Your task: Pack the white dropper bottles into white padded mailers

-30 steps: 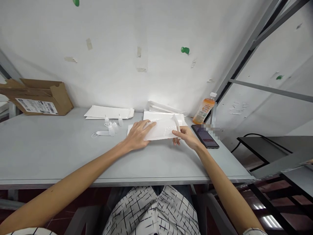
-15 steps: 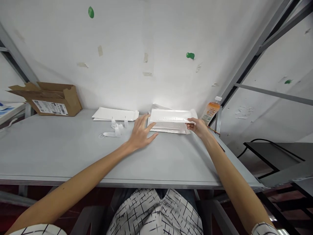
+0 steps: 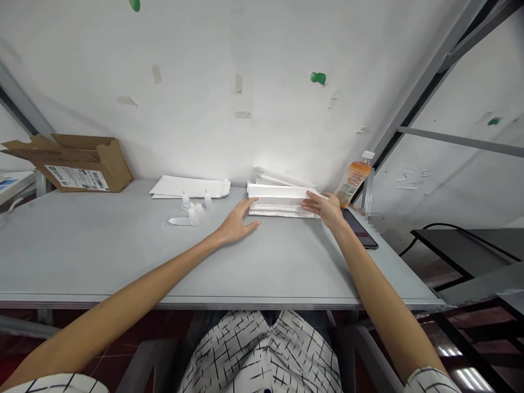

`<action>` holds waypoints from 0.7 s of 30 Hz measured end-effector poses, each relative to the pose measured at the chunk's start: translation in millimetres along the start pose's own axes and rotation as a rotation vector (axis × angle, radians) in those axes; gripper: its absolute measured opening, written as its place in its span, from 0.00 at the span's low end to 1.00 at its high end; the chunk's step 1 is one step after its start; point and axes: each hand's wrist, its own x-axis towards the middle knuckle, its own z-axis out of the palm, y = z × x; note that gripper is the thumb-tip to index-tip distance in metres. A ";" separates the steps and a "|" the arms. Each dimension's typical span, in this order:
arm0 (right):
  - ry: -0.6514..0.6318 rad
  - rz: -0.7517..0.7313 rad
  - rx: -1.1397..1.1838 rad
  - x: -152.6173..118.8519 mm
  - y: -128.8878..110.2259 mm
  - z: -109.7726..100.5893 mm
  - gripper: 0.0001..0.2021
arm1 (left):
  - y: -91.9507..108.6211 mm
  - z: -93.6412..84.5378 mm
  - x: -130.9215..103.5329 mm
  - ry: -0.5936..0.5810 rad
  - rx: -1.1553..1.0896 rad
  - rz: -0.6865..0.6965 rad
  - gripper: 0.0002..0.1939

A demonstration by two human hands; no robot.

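A shiny white envelope (image 3: 278,206), creased lengthwise, lies toward the back of the grey table. At its right end is my right hand (image 3: 326,209), the envelope's end held between thumb and fingers. My left hand (image 3: 236,222) has its fingers apart and reaches the envelope's left end with the fingertips; nothing is gripped in it. Behind the envelope, more white wrapping (image 3: 278,177) leans against the wall. Left of my left hand stand several small translucent bottles (image 3: 193,214) with thin tips, one lying on its side.
Flat white envelopes (image 3: 190,186) lie behind the bottles. An opened cardboard box (image 3: 82,166) stands at the back left. Near my right wrist are an orange drink bottle (image 3: 354,179) and a phone (image 3: 360,229). The wall (image 3: 196,131) closes off the table's back.
The envelope's upper layer has dropped down, showing its creases. My right hand has shifted slightly left along it. My left hand has moved slightly down, and the phone now shows more.
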 end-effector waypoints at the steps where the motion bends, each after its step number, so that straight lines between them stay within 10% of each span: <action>1: 0.011 -0.036 -0.017 -1.5 -1.0 0.3 0.39 | 0.7 0.0 -0.6 -0.005 0.011 0.001 0.35; 5: 0.002 -0.146 -0.191 -3.3 -4.2 -2.1 0.50 | 1.8 -0.9 -2.2 -0.011 0.045 -0.011 0.35; 21: -0.065 -0.467 -0.962 -3.1 -2.6 -13.1 0.21 | 13.3 -6.4 -3.0 -0.051 0.163 0.007 0.43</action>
